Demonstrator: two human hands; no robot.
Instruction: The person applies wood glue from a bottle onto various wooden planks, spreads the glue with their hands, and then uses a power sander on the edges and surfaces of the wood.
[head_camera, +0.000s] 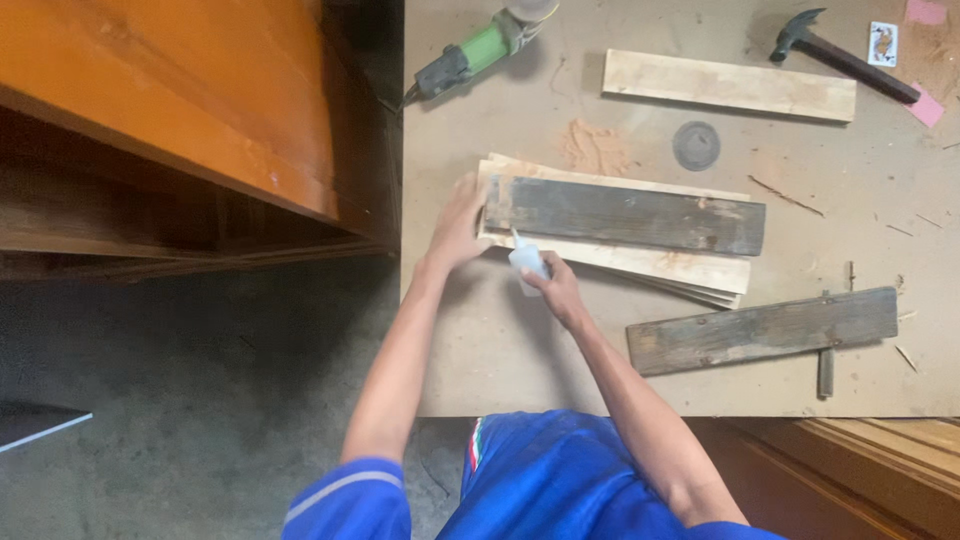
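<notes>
At desk's (500, 370) near edge, gluing under way: left hand (458, 225) spread flat on dark plank (625, 215) atop pale boards (640, 262), right hand (558, 290) gripping white glue bottle (526, 260), nozzle at plank's end, calling next for a steady squeeze.

Both arms extended forward, elbows slightly bent, short blue sleeves. Left hand (458, 225) flat, fingers spread, palm down. Right hand (556, 287) closed in a grip, wrist turned inward; finger positions likely curled, partly hidden.
</notes>
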